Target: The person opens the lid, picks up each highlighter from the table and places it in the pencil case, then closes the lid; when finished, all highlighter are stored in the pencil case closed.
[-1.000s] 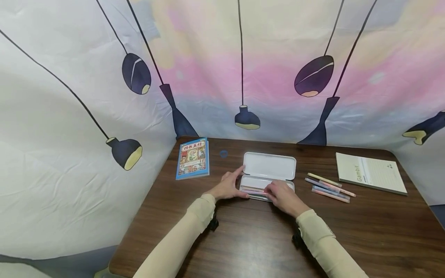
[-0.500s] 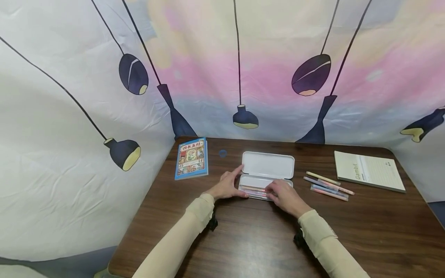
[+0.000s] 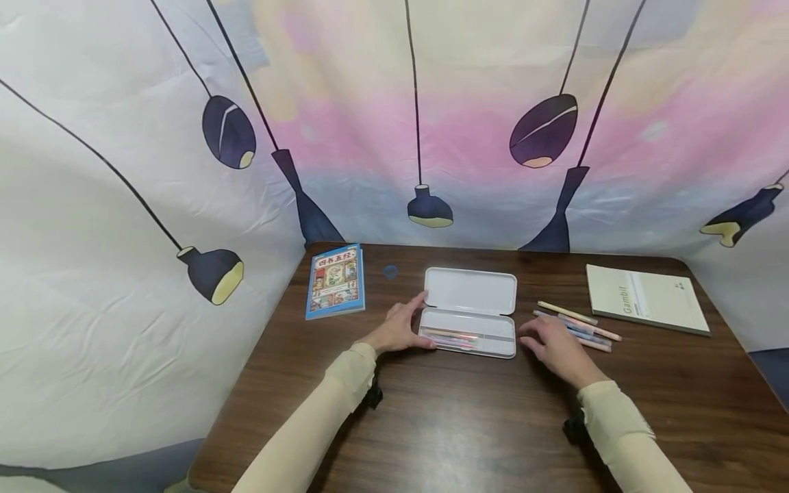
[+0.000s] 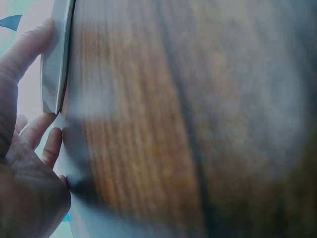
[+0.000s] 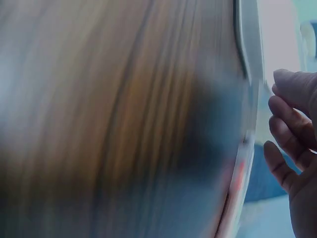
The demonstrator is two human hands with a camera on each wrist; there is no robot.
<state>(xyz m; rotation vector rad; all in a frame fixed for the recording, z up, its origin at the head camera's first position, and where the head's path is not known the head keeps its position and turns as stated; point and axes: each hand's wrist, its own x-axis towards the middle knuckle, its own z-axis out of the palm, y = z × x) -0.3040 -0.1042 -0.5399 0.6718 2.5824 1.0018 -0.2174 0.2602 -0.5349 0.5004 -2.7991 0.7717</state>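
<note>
While the left hand (image 3: 397,330) is bracing the left end of the case (image 3: 498,326), its thumb is lying along the near side and its forefinger is pointing up beside the lid (image 3: 471,291). That hand is spreading wide rather than closing round anything; it is only touching. The right hand (image 3: 557,346) is hovering just beyond the case's right end, its fingers loosely bent and slightly parted, and it is holding nothing that shows.

The case is lying open at the middle of the table (image 3: 456,424), its lid tipped back on the far side. Inside, a few pens (image 3: 453,337) are resting together in the left part of the tray, while the right part is showing bare. More loose pens (image 3: 590,326) are lying in a crossed heap just behind the right hand.

Because those are overlapping, a careless pinch could be catching two at once or sending one rolling. If the left hand slackens, a bump at the right end could be swivelling the case. A knock on the lid could be tipping it shut.

Further out, a book (image 3: 335,284) and a blue ring (image 3: 390,276) are lying to the left, and a notebook (image 3: 647,301) is lying to the right, past the heap.
</note>
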